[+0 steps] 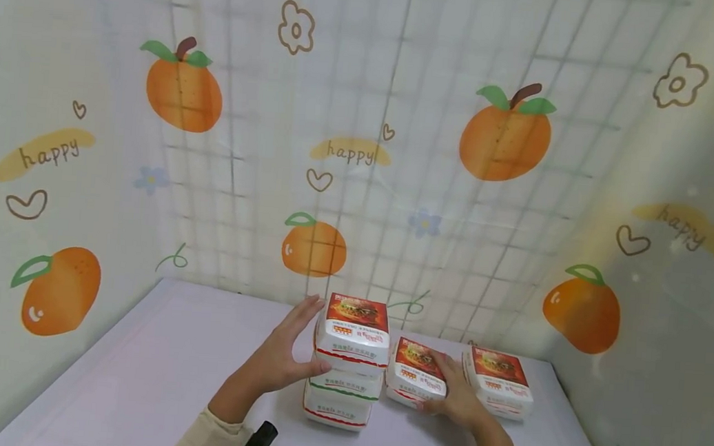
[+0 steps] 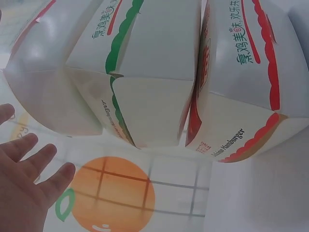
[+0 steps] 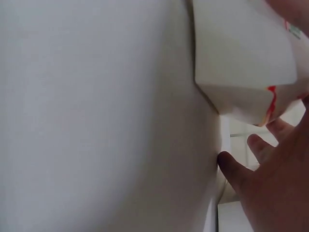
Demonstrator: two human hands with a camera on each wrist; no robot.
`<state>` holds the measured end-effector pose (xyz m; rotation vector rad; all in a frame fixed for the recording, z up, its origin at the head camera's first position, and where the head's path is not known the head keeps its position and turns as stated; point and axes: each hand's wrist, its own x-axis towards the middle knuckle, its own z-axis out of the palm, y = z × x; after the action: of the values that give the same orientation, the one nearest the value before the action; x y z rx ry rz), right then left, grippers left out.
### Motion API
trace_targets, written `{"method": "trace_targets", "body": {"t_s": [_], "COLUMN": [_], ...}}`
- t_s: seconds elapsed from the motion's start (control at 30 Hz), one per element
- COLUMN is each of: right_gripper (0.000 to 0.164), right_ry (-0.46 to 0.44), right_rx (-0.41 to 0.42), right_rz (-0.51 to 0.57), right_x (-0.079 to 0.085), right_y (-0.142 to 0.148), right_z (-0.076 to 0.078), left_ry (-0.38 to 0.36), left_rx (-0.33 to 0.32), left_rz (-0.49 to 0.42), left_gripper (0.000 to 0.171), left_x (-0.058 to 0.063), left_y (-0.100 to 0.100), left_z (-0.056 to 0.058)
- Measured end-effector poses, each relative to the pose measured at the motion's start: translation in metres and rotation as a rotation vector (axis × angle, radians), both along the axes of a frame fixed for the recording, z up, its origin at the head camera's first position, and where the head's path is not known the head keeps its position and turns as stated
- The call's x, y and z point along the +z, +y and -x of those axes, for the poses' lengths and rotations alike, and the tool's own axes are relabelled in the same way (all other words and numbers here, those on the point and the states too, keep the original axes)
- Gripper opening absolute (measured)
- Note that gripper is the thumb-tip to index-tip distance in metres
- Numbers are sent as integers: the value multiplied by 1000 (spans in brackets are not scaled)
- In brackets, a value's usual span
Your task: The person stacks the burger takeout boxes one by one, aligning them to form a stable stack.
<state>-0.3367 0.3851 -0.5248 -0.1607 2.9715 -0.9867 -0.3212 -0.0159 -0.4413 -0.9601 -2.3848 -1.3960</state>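
Note:
Three white hamburger boxes stand stacked near the table's middle. The top box (image 1: 354, 333) has a red-and-orange burger picture, the middle box (image 1: 345, 386) a green wavy stripe, the bottom box (image 1: 337, 412) a red one. Beside the top box my left hand (image 1: 282, 359) has its thumb at the front and its fingers spread at the left; in the left wrist view those fingers (image 2: 43, 169) stand apart from the cardboard. To the right of the stack, my right hand (image 1: 457, 396) holds another hamburger box (image 1: 411, 379), thumb at its front and fingers round its far right side.
One more burger-picture box (image 1: 500, 385) sits at the far right, close beside my right hand. Behind the pale table (image 1: 200, 336) hangs a curtain (image 1: 395, 205) printed with oranges, with a wire grid showing through.

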Motion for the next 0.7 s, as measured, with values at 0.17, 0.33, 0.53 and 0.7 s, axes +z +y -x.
{"method": "trace_targets", "body": {"t_s": [0.17, 0.33, 0.53, 0.7], "right_gripper": [119, 116, 127, 119], "right_ry": [20, 24, 36, 32], "right_rx": [-43, -65, -10, -39], "right_rz": [-19, -42, -36, -5], "right_x": [-3, -4, -6, -2], "right_y": [-1, -4, -1, -4], "right_z": [-7, -12, -16, -17], "left_ry": [20, 39, 72, 69], "left_rx": [17, 22, 7, 0], "left_rz": [-1, 1, 2, 20], "left_gripper": [95, 92, 89, 89], "left_x": [1, 4, 8, 11], "left_y": [2, -1, -4, -4], "left_z": [-2, -4, -4, -1]}}
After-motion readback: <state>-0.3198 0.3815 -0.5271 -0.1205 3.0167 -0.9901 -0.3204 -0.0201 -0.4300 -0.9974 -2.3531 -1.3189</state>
